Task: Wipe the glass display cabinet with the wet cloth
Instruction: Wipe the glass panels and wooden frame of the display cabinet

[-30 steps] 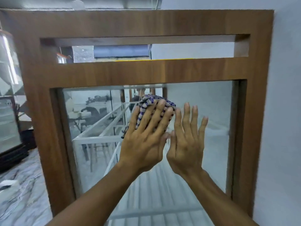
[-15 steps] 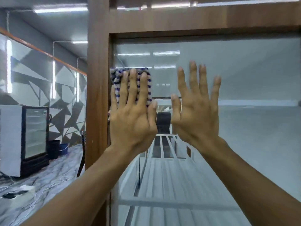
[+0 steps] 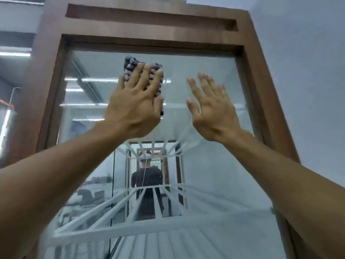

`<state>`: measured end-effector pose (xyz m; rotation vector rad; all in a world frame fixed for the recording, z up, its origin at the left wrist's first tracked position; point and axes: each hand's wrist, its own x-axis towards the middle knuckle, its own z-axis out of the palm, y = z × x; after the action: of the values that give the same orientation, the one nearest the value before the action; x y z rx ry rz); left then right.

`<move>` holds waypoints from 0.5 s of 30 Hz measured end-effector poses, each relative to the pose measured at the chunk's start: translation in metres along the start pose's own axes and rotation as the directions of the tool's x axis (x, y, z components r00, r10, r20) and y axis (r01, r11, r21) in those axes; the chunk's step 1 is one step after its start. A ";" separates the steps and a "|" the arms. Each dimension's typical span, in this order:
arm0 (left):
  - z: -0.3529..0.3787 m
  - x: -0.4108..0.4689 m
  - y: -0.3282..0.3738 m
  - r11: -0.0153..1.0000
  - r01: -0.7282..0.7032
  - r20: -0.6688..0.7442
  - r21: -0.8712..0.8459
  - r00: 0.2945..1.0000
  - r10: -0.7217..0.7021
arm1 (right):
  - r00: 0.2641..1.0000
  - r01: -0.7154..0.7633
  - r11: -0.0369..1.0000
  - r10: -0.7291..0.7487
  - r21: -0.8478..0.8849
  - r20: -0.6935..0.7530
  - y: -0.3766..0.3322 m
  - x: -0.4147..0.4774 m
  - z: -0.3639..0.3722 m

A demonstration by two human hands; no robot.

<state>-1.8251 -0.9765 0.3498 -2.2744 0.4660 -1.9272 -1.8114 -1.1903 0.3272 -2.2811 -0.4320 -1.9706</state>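
While the left hand (image 3: pixel 133 109) presses the blue-and-white checked cloth (image 3: pixel 131 65) flat against the upper glass pane (image 3: pixel 205 60) of the wooden-framed cabinet (image 3: pixel 261 81), its fingers lie straight and slightly spread. The right hand (image 3: pixel 211 111) is raised beside it, apart from the cloth, fingers straight and fanned, holding nothing.

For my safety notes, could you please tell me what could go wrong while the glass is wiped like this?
The left hand presses the checked cloth high on the glass pane with flat fingers, ungripped, so it might slip and fall. The bare right hand, spread beside it, could leave fingerprints on the pane.
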 end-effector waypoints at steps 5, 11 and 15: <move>0.022 -0.003 0.102 0.976 -0.208 0.017 -0.066 0.978 0.209 | 0.994 -0.104 0.979 0.096 -0.178 -0.056 0.046 -0.026 -0.018; 0.027 0.013 0.126 0.992 -0.108 -0.022 -0.067 0.994 0.106 | 0.983 -0.181 0.966 0.179 -0.185 -0.029 0.084 -0.069 -0.028; 0.030 0.045 0.183 0.981 -0.183 0.017 -0.063 0.983 0.184 | 0.984 -0.175 0.979 0.169 -0.102 -0.064 0.090 -0.081 -0.028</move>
<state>-1.8173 -1.1662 0.3333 -2.1997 0.7143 -1.8195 -1.8237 -1.2953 0.2621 -2.2333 -0.1214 -2.0097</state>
